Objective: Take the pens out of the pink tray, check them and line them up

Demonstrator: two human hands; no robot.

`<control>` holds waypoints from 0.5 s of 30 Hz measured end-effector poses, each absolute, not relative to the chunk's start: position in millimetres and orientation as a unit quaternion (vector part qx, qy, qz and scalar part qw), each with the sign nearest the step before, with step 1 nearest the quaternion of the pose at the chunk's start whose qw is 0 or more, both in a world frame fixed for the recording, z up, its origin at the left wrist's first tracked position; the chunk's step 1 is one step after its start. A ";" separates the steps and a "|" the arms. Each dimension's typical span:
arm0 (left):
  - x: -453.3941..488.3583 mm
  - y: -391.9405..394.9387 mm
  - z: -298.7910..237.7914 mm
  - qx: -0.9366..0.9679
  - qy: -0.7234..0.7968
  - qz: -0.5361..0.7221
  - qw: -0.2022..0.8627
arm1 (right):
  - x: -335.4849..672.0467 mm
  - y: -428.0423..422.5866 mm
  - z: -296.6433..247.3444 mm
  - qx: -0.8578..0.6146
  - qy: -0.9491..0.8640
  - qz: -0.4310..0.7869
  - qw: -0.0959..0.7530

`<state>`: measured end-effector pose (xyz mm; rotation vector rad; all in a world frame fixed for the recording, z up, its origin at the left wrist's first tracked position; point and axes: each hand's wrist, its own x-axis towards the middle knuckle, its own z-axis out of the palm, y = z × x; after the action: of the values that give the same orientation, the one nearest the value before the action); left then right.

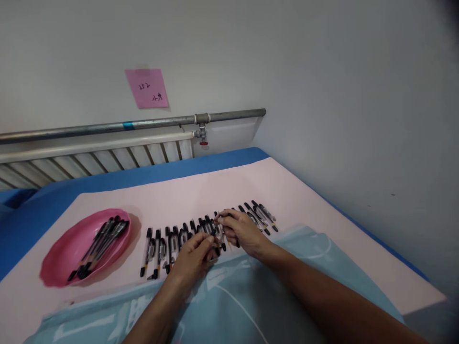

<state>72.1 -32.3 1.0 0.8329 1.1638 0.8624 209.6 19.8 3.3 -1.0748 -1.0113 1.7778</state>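
Observation:
A row of black-capped clear pens lies side by side across the pink sheet, with small loose black pieces among some of them. My left hand is closed in a pinch over the middle of the row, on what looks like a pen. Just right of it, and a little farther out, my right hand also pinches what looks like a pen, its tip poking past the fingers. My fingers cover most of what they hold, so I cannot tell whether both grip the same pen. More pens lie beyond my right hand.
At left a pink oval bowl holds several pens. Light blue plastic covers the near edge, and blue cloth edges the pink sheet. A radiator and metal pipe run along the wall.

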 end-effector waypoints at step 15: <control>71.4 -32.3 1.6 0.370 0.505 0.384 0.679 | 204.5 14.2 4.9 -0.435 -0.428 0.699 0.371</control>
<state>71.4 -32.3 1.6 0.8302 1.1332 0.8619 204.5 14.2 4.9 -1.1162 -1.0986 1.7930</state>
